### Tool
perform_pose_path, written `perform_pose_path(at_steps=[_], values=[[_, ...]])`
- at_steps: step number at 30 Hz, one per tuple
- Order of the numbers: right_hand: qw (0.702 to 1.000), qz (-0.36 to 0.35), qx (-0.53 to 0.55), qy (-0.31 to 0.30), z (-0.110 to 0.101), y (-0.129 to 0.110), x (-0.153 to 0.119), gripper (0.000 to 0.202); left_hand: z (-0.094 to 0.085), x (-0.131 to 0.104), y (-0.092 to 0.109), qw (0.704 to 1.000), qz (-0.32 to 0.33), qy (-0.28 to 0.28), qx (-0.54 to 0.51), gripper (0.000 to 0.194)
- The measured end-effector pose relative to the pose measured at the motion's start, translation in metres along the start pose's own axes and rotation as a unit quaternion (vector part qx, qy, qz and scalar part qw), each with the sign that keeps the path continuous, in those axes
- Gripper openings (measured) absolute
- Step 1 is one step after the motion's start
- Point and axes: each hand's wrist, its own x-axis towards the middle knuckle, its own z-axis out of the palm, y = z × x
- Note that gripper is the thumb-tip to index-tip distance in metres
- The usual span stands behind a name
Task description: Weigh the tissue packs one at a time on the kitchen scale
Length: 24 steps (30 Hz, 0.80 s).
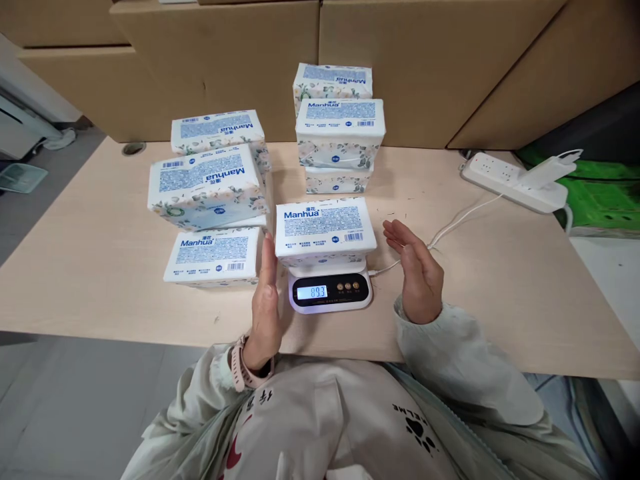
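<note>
A pack of tissues [326, 230], white with blue print and flowers, rests on a small white kitchen scale [331, 293] with a lit display that seems to read 893; any decimal point is unclear. My left hand [266, 300] stands on edge just left of this pack, fingers straight, between it and another tissue pack [215, 257]. I cannot tell if it touches either. To the right, apart from the pack, my right hand [417, 273] is held with its palm turned inward and fingers stretched out. Neither hand holds anything.
More tissue packs [207, 183] are piled at the left, and another stack [341, 127] stands behind the scale. Cardboard boxes [230, 73] line the table's back edge. At the right lies a power strip [513, 180], with a white cable [450, 223] running toward the scale.
</note>
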Motion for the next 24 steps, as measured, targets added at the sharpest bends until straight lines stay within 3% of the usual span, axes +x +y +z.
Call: perform_pose_path(at_steps=[24], values=[[1.000, 0.000, 0.001, -0.012, 0.0026, -0.0067, -0.0008, 0.043, 0.0018, 0.0003, 0.0012, 0.999, -0.036, 0.015, -0.010, 0.071]])
